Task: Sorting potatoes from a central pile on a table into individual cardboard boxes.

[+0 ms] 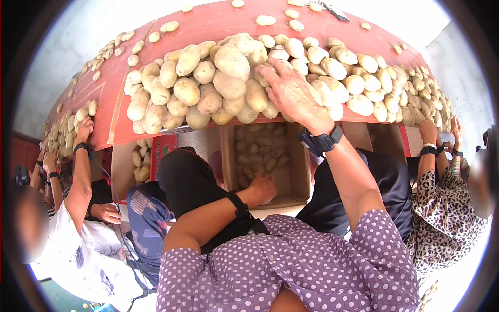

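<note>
My right hand (290, 91) lies palm down on a heap of potatoes (187, 91) at the near edge of the red table. Its fingers curve over a potato (262, 78); whether they grip it is hidden. Below the table edge, my left hand (263, 191) reaches into the near end of an open cardboard box (298, 167). Several potatoes (263, 150) lie on the floor of that box, beyond my left fingers. What is under the left palm does not show. Each of my wrists wears a black band, the right one with a device.
The red table (218, 19) carries scattered potatoes and, to the right, more heaped potatoes (413, 93). Another cardboard box (122, 163) with potatoes stands left. At left a co-worker's hand (85, 128) touches potatoes; at right another person's hands (429, 130) are at the heap.
</note>
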A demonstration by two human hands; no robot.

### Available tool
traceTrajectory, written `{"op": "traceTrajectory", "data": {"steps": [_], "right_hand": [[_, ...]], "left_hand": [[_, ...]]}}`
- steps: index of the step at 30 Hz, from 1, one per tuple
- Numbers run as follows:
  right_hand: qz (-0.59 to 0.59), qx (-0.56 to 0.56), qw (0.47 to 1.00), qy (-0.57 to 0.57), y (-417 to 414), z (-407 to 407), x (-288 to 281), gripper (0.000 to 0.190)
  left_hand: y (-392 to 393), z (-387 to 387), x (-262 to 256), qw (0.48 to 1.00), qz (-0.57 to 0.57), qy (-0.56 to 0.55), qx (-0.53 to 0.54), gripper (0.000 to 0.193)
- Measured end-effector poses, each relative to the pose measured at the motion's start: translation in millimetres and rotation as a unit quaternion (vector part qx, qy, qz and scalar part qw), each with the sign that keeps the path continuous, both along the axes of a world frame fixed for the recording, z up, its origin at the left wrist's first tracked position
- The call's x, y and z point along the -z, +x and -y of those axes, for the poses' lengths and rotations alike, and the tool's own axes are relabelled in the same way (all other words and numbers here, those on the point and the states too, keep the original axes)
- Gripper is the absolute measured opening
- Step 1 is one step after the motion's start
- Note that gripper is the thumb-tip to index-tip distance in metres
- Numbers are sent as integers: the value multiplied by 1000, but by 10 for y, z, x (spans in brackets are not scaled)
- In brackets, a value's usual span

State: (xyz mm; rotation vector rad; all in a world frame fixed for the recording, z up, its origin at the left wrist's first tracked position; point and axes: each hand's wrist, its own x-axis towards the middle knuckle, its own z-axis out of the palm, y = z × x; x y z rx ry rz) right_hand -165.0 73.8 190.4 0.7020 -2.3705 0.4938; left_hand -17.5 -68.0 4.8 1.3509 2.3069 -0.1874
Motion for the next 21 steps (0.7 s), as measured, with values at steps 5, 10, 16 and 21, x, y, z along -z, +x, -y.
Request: {"op": "traceTrajectory", "data": {"steps": [5, 10, 16, 21], "right_hand": [[131, -28, 990, -38, -76, -33, -24, 43], [165, -60, 958, -227, 153, -158, -284, 33], [503, -262, 816, -109, 436, -322, -233, 29], [244, -235, 940, 29, 500, -110, 10, 20]], "left_hand": [[26, 29, 13, 999, -31, 7, 11, 23], [36, 64, 54, 999, -29, 25, 3, 21], [-1, 74, 84, 998, -31, 17, 45, 21], [-24, 14, -51, 999, -23, -17, 38, 22]]}}
